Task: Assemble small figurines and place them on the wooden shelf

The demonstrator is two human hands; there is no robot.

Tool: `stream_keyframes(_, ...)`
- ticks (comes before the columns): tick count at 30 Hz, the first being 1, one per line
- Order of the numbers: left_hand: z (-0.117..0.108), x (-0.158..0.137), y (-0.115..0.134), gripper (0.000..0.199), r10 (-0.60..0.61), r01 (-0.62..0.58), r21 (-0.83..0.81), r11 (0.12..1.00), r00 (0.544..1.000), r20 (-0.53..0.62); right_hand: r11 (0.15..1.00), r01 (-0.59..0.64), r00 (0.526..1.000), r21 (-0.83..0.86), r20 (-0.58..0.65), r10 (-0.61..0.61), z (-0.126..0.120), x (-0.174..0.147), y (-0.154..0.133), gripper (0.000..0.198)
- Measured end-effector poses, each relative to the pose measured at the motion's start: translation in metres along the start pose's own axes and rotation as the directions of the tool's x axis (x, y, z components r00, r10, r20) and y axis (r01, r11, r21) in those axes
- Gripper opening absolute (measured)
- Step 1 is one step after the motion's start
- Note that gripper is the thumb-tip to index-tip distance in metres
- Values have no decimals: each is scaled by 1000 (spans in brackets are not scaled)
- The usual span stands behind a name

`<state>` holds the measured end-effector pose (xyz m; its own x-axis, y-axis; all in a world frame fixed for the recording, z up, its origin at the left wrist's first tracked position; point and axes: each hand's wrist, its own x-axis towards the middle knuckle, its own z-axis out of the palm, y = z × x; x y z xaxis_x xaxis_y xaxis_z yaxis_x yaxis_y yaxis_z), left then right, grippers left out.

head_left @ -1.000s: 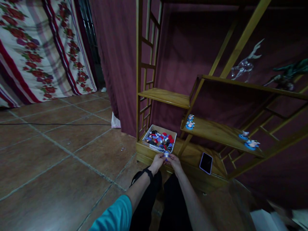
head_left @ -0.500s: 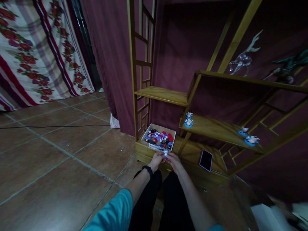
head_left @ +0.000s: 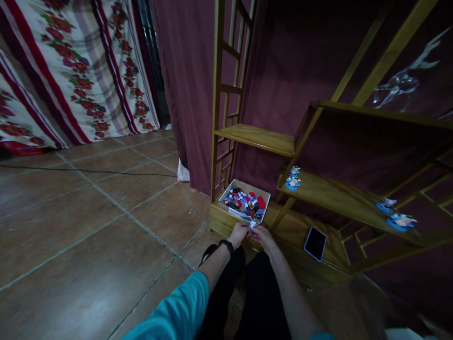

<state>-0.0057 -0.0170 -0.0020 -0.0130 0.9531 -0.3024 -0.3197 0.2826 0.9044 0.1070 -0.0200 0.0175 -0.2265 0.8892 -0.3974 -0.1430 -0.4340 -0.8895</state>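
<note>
Between my two hands is a small white and purple figurine (head_left: 252,224), held upright just in front of the box. My left hand (head_left: 239,233) pinches it from the left side, a black band on the wrist. From the right, the fingers of my right hand (head_left: 262,235) close on it too. Right behind the figurine stands a shallow white cardboard box (head_left: 236,215), filled with several small figures in red, black, purple and white. The fingertips are partly hidden by the hands.
A wooden shelf unit (head_left: 255,140) rises around the box. Small figurines on blue bases (head_left: 293,183) stand at the middle shelf's left end, others (head_left: 401,221) at its right. A tablet (head_left: 315,243) lies on the lower board. A clear deer ornament (head_left: 399,87) stands higher up.
The view has swung left, so the shelf and box sit further right in the picture. Both hands still hold the figurine in front of the box.
</note>
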Motion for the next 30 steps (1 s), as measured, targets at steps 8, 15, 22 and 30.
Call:
stream_keyframes(8, 2, 1, -5, 15, 13, -12, -18, 1000, 999, 42, 996, 49, 999, 76, -25, -47, -8, -2, 1, 22)
stream_keyframes(15, 1, 3, -6, 30, 39, -38, -82, 996, 999, 16, 975, 147, 988, 167, 14, -151, -13, 2, 3, 27)
stream_keyframes(22, 1, 0, -2, 29, 56, -48, -78, 996, 993, 102, 968, 183, 982, 171, 13, -188, -20, 7, 10, 34)
stream_keyframes(30, 3, 4, -6, 23, 65, -60, -69, 996, 994, 84, 972, 196, 981, 133, -33, -193, -19, 7, 10, 37)
